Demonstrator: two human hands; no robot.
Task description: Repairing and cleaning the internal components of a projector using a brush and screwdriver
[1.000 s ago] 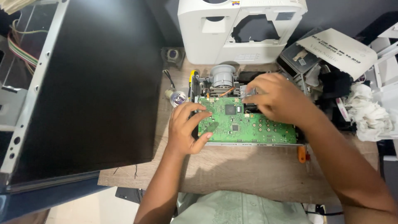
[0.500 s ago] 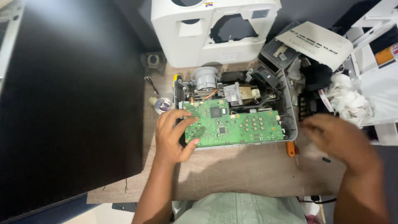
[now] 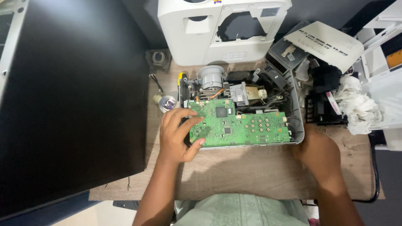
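An opened projector base (image 3: 298,125) lies on the wooden table (image 3: 251,171), with a green circuit board (image 3: 243,125) on top and a grey lens (image 3: 210,77) behind it. My left hand (image 3: 178,134) grips the board's left end, fingers on top and thumb at its front edge. My right hand (image 3: 319,152) is curled over the table at the base's front right corner. Its fingers are hidden, so what it holds cannot be seen.
A large black panel (image 3: 71,96) covers the left side. The white projector top cover (image 3: 201,37) stands at the back. A small lamp bulb (image 3: 166,102) lies left of the base. Loose black parts and crumpled white cloth (image 3: 356,104) crowd the right.
My right hand left the top of the board, swung out to the right, and now sits at the base's front right corner. My left hand stayed on the board's left end.
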